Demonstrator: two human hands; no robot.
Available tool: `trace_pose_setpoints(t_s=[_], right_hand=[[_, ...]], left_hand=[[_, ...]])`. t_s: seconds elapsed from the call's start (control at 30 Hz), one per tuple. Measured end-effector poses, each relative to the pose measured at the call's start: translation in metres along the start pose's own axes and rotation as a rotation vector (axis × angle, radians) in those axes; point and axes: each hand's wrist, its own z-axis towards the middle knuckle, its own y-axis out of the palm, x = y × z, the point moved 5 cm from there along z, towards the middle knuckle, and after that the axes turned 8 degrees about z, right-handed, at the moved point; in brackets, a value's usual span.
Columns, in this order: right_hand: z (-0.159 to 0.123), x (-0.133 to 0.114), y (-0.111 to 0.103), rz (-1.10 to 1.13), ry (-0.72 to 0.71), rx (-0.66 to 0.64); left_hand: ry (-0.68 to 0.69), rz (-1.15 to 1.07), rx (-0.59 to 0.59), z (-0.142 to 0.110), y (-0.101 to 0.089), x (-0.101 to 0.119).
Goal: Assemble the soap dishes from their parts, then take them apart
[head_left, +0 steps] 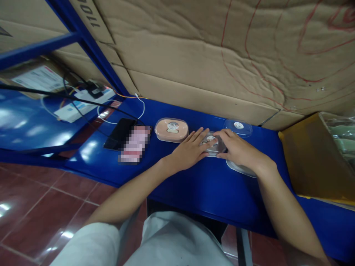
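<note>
Blue table, box between hands (both in contact)

Your clearest reading was on the cardboard at upper left, where printed digits ran sideways: 110, followed by a character the view cut off. You couldn't read the round stickers on the pink box, grey box and clear lid, nor the carton's white label.
</note>
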Motion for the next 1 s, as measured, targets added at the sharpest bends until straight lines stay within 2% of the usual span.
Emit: trace_pose_setpoints(t_s=[0.3, 0.47, 0.63, 0.83, 1.0], right_hand=[[0.0, 0.004, -0.001, 0.048, -0.004, 0.006], [-0.002, 0.013, -0.017, 0.087, -0.096, 0.01], [-0.007, 0.02, -0.031, 0.018, -0.05, 0.071], [-0.002, 0.007, -0.018, 0.044, -0.085, 0.002], [0.001, 0.009, -0.011, 0.07, -0.108, 0.022]], left_hand=[[0.006, -0.041, -0.005, 0.0, -0.001, -0.001], [0.001, -0.02, -0.018, -0.001, -0.003, -0.001], [-0.007, -0.006, -0.012, 0.0, -0.004, 0.0], [-0.011, 0.01, -0.006, 0.0, -0.002, 0.001], [0.002, 0.036, -0.001, -0.001, -0.001, 0.001]])
